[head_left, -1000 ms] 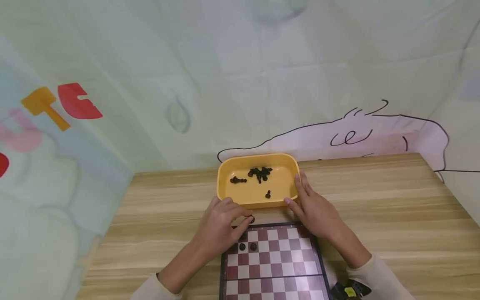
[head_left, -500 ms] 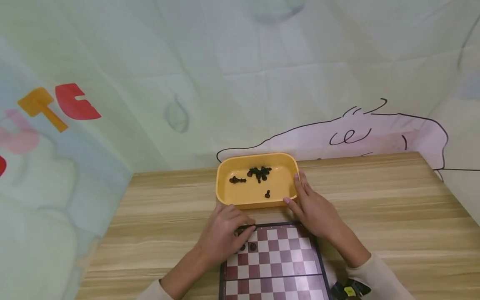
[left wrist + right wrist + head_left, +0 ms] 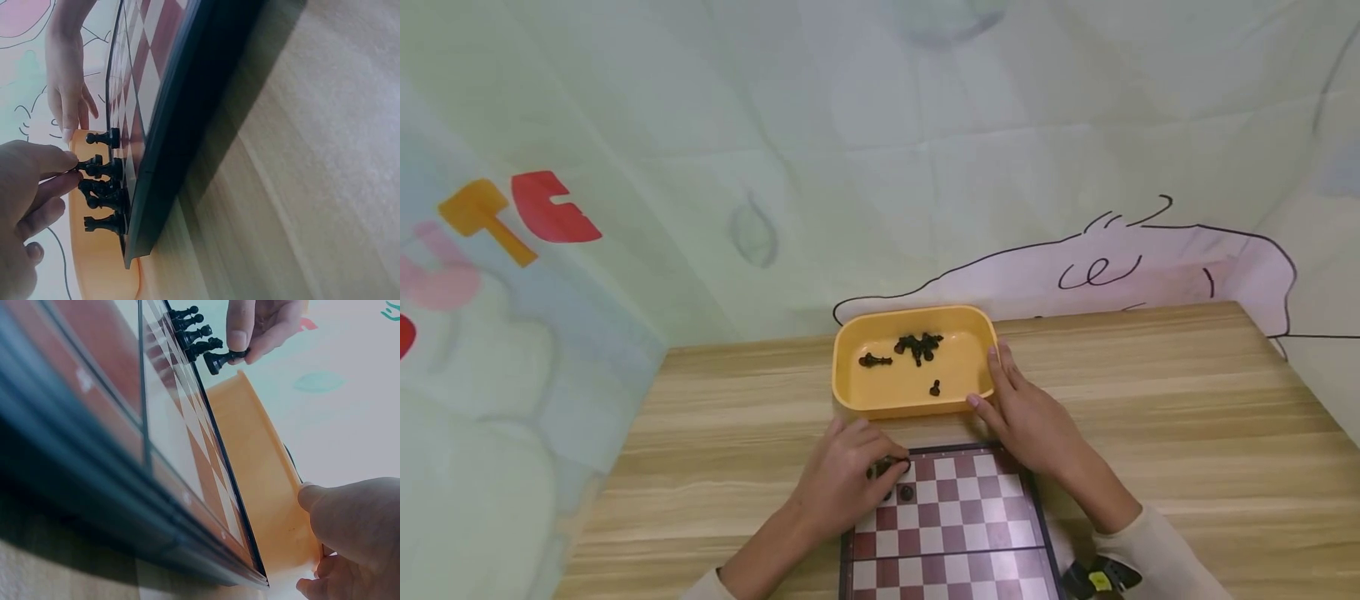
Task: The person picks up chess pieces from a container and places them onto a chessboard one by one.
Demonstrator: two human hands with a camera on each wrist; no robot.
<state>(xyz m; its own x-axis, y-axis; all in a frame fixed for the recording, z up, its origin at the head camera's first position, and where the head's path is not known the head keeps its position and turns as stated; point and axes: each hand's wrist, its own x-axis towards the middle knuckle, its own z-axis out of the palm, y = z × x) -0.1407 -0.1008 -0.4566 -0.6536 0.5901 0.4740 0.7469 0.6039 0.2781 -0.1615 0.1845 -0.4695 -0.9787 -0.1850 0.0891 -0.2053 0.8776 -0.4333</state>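
Observation:
My left hand (image 3: 842,471) pinches a black chess piece (image 3: 219,361) by its upper part between thumb and fingers, base toward the board. It is over the far left corner of the chessboard (image 3: 977,517), close to its back row. A black rook (image 3: 103,224), a knight (image 3: 94,186) and several pawns (image 3: 103,137) stand on the board near there; the left hand partly hides them in the head view. My right hand (image 3: 1037,425) grips the right end of the yellow tray (image 3: 917,410), thumb at the front rim and fingers along the side.
Inside the tray lie a cluster of black chess pieces (image 3: 919,347), one longer piece (image 3: 875,360) and a small pawn-like one (image 3: 935,388). A black object with a yellow patch (image 3: 1100,581) is beside the board near the right sleeve. A printed cloth (image 3: 880,167) hangs behind the wooden table (image 3: 1187,400).
My left hand has brought the chess piece from the gap by the tray back over the board's far left rows. The right hand has stayed on the tray.

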